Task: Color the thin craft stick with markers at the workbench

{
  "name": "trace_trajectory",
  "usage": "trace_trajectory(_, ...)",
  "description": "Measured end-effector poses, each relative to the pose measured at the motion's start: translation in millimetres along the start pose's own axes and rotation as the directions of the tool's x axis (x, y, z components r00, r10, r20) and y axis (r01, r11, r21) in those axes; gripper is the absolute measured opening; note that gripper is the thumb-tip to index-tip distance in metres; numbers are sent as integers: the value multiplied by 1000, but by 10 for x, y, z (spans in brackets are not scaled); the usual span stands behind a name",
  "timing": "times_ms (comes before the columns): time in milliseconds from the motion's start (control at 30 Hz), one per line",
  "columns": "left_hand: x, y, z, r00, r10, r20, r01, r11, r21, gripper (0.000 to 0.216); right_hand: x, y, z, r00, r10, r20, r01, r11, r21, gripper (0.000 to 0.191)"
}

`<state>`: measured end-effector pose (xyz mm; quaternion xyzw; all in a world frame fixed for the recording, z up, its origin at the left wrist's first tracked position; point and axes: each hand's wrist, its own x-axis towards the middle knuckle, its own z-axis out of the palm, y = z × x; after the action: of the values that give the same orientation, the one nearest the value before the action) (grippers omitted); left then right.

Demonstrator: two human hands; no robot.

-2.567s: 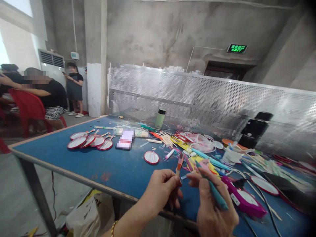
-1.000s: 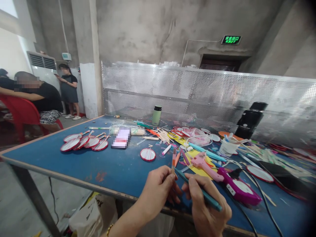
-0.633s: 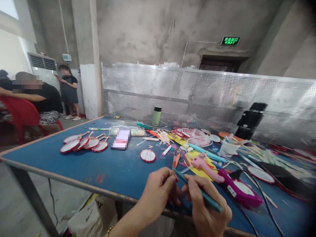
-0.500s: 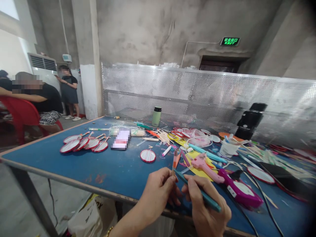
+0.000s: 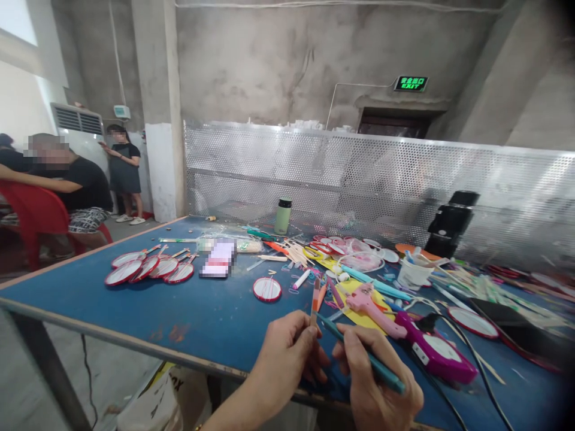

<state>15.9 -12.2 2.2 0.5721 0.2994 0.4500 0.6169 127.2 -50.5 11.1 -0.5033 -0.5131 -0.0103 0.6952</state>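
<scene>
My left hand (image 5: pixel 287 358) is closed in a pinch on a thin wooden stick (image 5: pixel 315 301) that stands upright above the front edge of the blue table (image 5: pixel 135 302). My right hand (image 5: pixel 375 386) grips a teal pen (image 5: pixel 359 353) whose tip touches the lower part of the stick. Just beyond the hands lie a pink glue gun (image 5: pixel 371 305) on yellow paper and a magenta tool (image 5: pixel 438 353) with a black cable.
A row of red-rimmed round paper fans (image 5: pixel 150 269) lies at the left, one single fan (image 5: pixel 266 288) in the middle. A green flask (image 5: pixel 283 216), a white cup (image 5: pixel 413 272), sticks and clutter fill the far right. A perforated metal screen (image 5: pixel 359 179) backs the table. Two people are at the far left.
The hands have stayed together at the table's front edge, pen tip on the stick. The view has tilted slightly, so the table contents sit a little lower in the picture.
</scene>
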Motion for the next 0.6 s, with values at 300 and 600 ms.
trace_trajectory(300,12,-37,23,1000,1,-10,-1,1000,-2,29,-18,32,-23,999,25,-45,-24,1000,14,29)
trace_trajectory(600,0,-15,27,1000,16,-13,-16,1000,13,30,-23,25,-14,996,-84,35,83,996,31,24)
